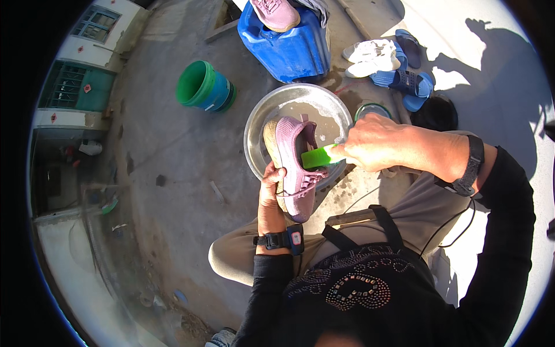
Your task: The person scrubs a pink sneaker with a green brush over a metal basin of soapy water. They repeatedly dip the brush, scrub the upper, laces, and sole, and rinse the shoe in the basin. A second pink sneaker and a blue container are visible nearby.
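My left hand (272, 177) grips a wet-looking pink lace-up sneaker (288, 143) by its pale sole, over the near left part of a metal basin (253, 126). Cloudy, sudsy water (331, 123) lies in the basin. In my right hand (368, 141) is a bright green brush (318, 158), its head at the shoe's opening beside the laces; its bristles are hidden. The toe of the shoe points towards my body, the heel away from me.
Beyond the basin stands a blue plastic jerrycan (290, 52) with another pink sneaker (277, 15) on top. A green-and-blue bucket (206, 89) is at the left. White shoes (373, 56), blue slippers (416, 89) and a green-rimmed container (373, 108) are at the right.
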`<control>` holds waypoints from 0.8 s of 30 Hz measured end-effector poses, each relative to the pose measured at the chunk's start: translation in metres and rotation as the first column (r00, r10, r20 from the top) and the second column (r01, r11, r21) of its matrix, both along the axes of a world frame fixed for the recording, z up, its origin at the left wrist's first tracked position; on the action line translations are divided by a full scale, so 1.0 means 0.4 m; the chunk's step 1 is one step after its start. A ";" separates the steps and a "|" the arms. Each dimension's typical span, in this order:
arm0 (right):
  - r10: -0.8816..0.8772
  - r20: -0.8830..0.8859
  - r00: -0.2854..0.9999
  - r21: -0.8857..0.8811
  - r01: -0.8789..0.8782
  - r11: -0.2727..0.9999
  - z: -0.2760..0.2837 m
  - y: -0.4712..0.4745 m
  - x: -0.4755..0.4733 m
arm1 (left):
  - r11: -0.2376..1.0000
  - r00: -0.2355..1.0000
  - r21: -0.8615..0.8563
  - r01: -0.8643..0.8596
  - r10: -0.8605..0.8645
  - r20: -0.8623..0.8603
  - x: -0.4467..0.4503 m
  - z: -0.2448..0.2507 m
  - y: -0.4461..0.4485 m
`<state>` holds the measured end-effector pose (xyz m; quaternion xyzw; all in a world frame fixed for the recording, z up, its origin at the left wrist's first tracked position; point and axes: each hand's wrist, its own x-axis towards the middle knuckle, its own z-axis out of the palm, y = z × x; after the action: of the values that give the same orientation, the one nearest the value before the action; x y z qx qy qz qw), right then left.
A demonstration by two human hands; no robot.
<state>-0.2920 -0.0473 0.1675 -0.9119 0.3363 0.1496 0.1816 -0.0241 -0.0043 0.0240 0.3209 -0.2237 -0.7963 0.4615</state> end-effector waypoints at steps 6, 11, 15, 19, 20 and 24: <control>0.250 0.270 0.930 -0.105 -0.230 0.967 -0.008 -0.081 -0.026 | 0.942 0.970 0.287 0.175 -0.115 -0.214 -0.090 0.081 0.029; -0.188 0.531 0.826 0.333 0.001 0.943 -0.079 -0.099 -0.048 | 0.972 0.967 0.233 -0.008 0.067 -0.245 -0.144 0.168 0.033; -0.384 0.563 0.731 0.545 0.020 0.838 -0.108 -0.062 -0.043 | 0.983 0.987 0.098 -0.156 0.152 0.048 -0.127 0.206 0.028; -0.623 0.447 0.641 0.822 -0.019 0.570 -0.082 -0.013 0.009 | 0.912 0.915 -0.082 -0.402 0.403 -0.003 -0.102 0.195 0.002; -0.740 0.317 0.593 0.940 -0.092 0.329 -0.069 -0.001 0.022 | 0.865 0.878 -0.212 -0.456 0.476 0.055 -0.098 0.187 -0.014; -0.908 0.009 0.419 0.929 -0.339 -0.148 -0.019 0.037 0.084 | 0.771 0.780 -0.119 -0.625 0.615 -0.113 -0.056 0.165 -0.038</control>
<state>-0.2584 -0.0326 0.1598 -0.2731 0.2474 -0.1578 0.9161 -0.0463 -0.0195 0.0900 0.3139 -0.1487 -0.5909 0.7282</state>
